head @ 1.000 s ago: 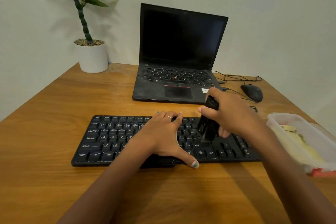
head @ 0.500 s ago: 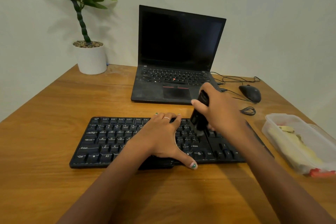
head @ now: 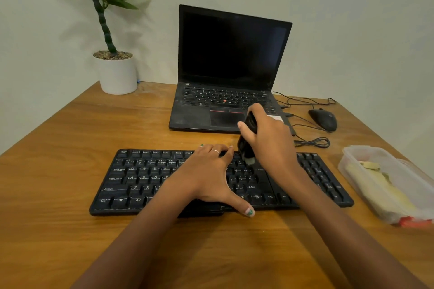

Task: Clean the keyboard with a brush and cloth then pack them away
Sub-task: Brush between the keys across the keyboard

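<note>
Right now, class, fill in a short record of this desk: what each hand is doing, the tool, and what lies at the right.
left hand: spread flat on the keyboard, steadying it
right hand: grips the brush
brush: bristles down on the upper key rows
right of keyboard: clear plastic box holding a yellow cloth
behind: open laptop, screen dark

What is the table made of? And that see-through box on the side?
The table looks like wood or a wood-look top: orange-brown with grain lines and a slight shine. The box looks like thin plastic: cloudy, see-through walls that show something yellow inside.
</note>
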Demonstrator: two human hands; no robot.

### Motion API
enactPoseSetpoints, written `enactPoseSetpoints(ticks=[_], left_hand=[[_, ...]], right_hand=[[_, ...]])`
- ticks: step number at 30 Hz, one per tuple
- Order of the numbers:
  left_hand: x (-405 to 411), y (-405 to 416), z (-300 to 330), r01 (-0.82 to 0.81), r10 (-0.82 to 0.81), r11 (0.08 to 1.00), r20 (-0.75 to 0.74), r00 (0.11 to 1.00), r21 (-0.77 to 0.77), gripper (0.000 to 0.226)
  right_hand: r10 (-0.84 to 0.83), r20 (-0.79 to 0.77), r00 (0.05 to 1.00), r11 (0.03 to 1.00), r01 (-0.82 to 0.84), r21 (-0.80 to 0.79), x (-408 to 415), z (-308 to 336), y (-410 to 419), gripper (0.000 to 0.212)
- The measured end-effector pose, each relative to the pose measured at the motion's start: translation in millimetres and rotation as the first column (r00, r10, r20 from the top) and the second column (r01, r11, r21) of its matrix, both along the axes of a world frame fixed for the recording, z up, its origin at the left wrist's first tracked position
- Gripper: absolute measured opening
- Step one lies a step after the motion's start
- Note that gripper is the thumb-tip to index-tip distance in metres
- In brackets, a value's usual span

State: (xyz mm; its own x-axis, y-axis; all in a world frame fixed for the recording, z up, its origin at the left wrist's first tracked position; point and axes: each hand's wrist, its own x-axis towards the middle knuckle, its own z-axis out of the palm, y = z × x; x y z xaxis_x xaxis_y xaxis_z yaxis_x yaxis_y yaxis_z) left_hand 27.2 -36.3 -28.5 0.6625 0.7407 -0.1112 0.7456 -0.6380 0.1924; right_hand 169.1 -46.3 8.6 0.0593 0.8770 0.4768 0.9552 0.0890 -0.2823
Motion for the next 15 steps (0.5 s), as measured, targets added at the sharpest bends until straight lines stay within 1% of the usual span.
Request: enactPoseSetpoints(ticks=[1,3,4,5,6,8,10,11,12,13,15], left_hand=[[0,0,0,-0.002,0.002,1.000,0.001,1.000,-0.002,0.132],[0,0,0,-0.001,0.001,1.000,-0.002,1.000,-0.001,0.131],[-1,0,0,0.001,-0.001,1.000,-0.004,1.000,0.001,0.131],[0,0,0,0.003,-0.003,1.000,-0.005,1.000,0.002,0.131],[0,0,0,0.004,-0.004,1.000,-0.006,1.000,0.004,0.131],[0,0,1,0.003,-0.003,1.000,-0.006,1.000,0.006,0.131],[0,-1,1,0.000,0.000,1.000,0.000,1.000,0.000,0.131],[0,-1,1,-0.001,0.001,1.000,0.002,1.000,-0.002,0.131],[0,-1,1,-0.001,0.001,1.000,0.002,1.000,0.000,0.131],[0,-1,1,0.000,0.000,1.000,-0.001,1.000,0.002,0.131],[0,-1,1,0.004,-0.004,1.000,-0.004,1.000,0.003,0.130]], right_hand=[[0.000,-0.015,1.000,1.000,0.000,-0.015,2,2,-1,0.027],[-0.010,-0.020,1.000,0.993,0.007,-0.120,11,12,-2,0.025],[-0.017,-0.002,1.000,0.984,0.016,-0.177,15,16,-2,0.025],[-0.029,0.022,0.999,0.979,0.033,-0.201,16,17,-2,0.025],[-0.047,0.044,0.998,0.982,0.054,-0.183,15,16,-1,0.025],[-0.075,0.051,0.996,0.994,0.078,-0.072,8,6,1,0.027],[-0.062,0.028,0.998,0.998,0.061,0.035,1,-5,4,0.028],[-0.047,0.018,0.999,0.998,0.046,0.043,1,-5,5,0.028],[-0.038,0.010,0.999,0.999,0.038,0.010,3,-1,5,0.027],[-0.035,0.002,0.999,0.997,0.035,-0.067,6,7,4,0.026],[-0.032,0.032,0.999,0.962,0.039,-0.269,11,21,2,0.026]])
